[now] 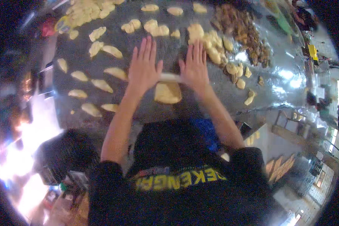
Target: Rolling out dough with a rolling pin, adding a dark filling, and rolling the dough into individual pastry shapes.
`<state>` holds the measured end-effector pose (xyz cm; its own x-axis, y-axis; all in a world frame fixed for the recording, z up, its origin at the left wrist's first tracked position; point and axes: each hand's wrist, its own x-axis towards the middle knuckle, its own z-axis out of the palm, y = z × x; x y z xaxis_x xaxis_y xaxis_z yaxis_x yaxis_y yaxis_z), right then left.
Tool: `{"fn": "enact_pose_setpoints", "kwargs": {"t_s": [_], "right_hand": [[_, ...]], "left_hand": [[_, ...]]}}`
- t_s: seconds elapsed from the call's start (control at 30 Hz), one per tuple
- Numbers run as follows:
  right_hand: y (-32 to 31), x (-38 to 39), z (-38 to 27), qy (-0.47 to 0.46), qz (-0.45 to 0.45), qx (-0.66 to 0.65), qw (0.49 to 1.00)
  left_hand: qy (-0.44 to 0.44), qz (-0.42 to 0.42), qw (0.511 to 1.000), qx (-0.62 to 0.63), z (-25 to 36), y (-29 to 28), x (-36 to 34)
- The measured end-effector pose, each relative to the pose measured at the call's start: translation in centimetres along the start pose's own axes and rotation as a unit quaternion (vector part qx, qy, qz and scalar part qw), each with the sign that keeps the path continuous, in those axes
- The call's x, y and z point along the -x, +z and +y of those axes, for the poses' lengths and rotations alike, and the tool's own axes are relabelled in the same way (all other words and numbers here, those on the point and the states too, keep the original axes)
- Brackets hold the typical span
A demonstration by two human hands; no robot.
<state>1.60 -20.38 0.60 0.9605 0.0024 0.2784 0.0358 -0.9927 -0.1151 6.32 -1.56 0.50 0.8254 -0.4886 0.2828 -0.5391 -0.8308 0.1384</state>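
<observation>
A pale rolling pin (170,77) lies crosswise on the dark worktop, its middle showing between my hands. My left hand (144,67) is flat over its left end, fingers stretched forward. Over the right end rests my right hand (194,67), likewise flat with straight fingers. Both palms hide the pin's ends. Just on my side of the pin, a flattened sheet of dough (168,95) touches or nearly touches it. Small dough lumps (156,28) sit beyond my fingertips. More dough pieces (214,47) are heaped past my right hand.
Several shaped dough pieces (101,85) are spread to the left. A big dough heap (88,12) is at the far left, and a pile of brown chunks (245,34) at the far right. The worktop's near edge runs in front of my body.
</observation>
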Motion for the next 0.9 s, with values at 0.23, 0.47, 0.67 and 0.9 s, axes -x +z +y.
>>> {"fn": "enact_pose_setpoints", "kwargs": {"t_s": [0.23,0.47,0.67,0.9], "right_hand": [[-4.2,0.2,1.2,-0.161,-0.092,-0.155,0.97],[-4.7,5.8,0.8,-0.085,-0.279,-0.018,0.956],[-5.1,13.7,-1.2,-0.087,-0.093,-0.125,0.984],[-6.3,13.7,-0.4,-0.091,-0.148,-0.118,0.978]], "left_hand": [[-0.022,0.062,0.998,-0.023,-2.2,2.9,-2.2],[-0.022,0.046,0.998,-0.031,-0.2,-0.1,2.5],[-0.019,-0.058,0.998,-0.014,2.3,-2.7,10.6],[0.064,-0.134,0.987,0.067,0.6,-4.4,13.7]]}}
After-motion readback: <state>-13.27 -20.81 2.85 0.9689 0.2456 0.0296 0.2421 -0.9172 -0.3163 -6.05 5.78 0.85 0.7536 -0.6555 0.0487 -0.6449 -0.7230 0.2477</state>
